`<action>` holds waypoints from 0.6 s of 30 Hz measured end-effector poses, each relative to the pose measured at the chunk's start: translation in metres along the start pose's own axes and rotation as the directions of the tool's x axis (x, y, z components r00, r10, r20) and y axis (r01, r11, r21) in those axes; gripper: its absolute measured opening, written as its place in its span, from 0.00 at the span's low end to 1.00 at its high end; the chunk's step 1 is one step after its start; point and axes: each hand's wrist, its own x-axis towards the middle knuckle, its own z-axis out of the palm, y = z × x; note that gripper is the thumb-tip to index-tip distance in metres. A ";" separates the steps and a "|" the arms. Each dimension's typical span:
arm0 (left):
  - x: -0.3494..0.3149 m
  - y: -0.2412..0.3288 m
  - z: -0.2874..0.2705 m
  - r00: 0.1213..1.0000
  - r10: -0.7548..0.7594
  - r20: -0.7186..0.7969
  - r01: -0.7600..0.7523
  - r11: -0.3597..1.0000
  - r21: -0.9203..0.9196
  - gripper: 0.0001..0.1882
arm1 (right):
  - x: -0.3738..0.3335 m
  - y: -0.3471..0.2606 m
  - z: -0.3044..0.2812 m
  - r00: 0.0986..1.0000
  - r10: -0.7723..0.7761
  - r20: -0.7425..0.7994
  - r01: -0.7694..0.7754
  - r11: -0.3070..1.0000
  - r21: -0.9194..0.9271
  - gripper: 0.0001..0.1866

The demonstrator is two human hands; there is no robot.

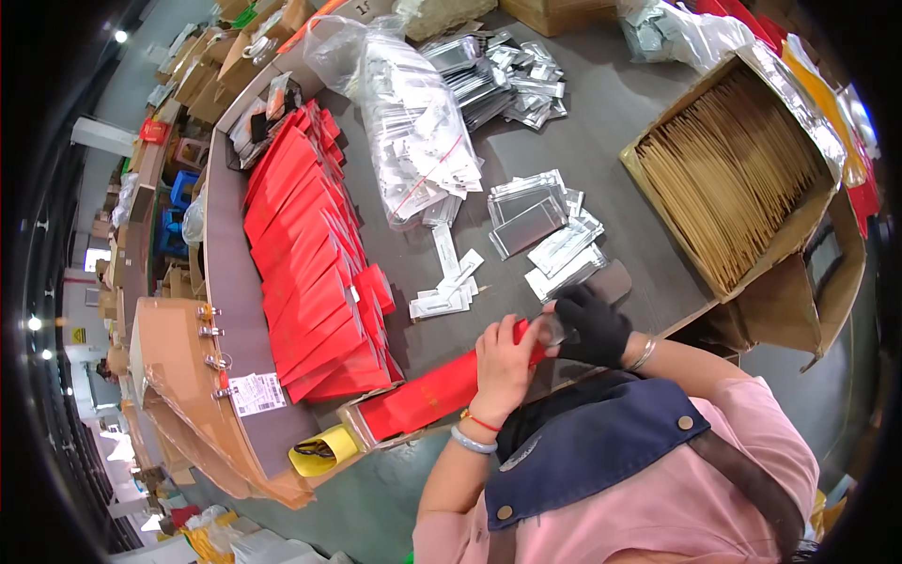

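The left hand (504,368) grips one red packet (427,393); the gloved right hand's (594,327) grip cannot be told. Beyond lie one carton (676,223) and one bulging clear bag (418,141).

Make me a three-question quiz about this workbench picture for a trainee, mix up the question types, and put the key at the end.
1. True or false: the right hand wears a black glove.

2. Multiple choice: what stands packed in rows in the open cardboard box?
A) White cups
B) Flat brown pieces
C) Coiled cables

3. Fill in the blank: in this view, the left hand partly covers a long, flat item coloured ____.

Key:
1. True
2. B
3. Red
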 end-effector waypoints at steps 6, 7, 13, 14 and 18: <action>0.016 -0.010 -0.072 0.954 0.057 0.296 -0.106 0.982 0.153 0.13 | 0.002 0.004 -0.039 0.994 -0.039 0.107 0.074 0.935 -0.348 0.32; 0.014 -0.032 -0.088 0.978 0.100 0.184 -0.122 0.986 0.113 0.10 | 0.004 0.001 -0.048 0.996 0.020 0.088 0.009 0.948 -0.319 0.30; -0.013 -0.076 -0.093 0.846 -0.330 -0.418 0.397 0.914 0.082 0.23 | -0.003 -0.003 -0.055 0.997 0.070 0.011 -0.063 0.946 -0.318 0.29; -0.026 -0.069 -0.064 0.862 -0.372 -0.345 0.396 0.918 0.000 0.30 | -0.004 -0.010 -0.054 0.996 0.087 0.027 -0.071 0.926 -0.371 0.29; -0.050 -0.028 0.008 0.759 -0.636 -0.143 0.642 0.767 -0.001 0.49 | 0.001 -0.020 -0.049 0.988 0.076 0.133 -0.010 0.900 -0.437 0.30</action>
